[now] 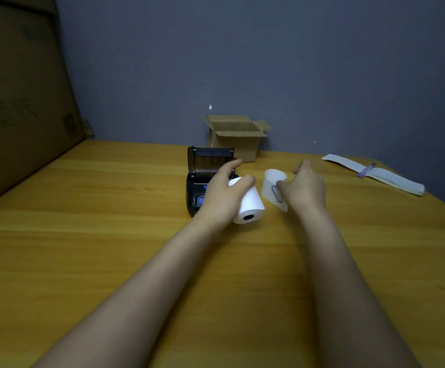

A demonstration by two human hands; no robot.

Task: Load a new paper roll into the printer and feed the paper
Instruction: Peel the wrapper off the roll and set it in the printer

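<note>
A small black printer with blue buttons sits on the wooden table, its lid standing open at the back. My left hand grips a white paper roll just right of the printer, the roll's dark core facing me. My right hand pinches a clear plastic wrapper with a blue mark, held a little to the right of the roll. The printer's paper bay is partly hidden behind my left hand.
An open cardboard box stands behind the printer against the grey wall. An open booklet with a purple pen on it lies at the far right. A large cardboard carton stands along the left edge.
</note>
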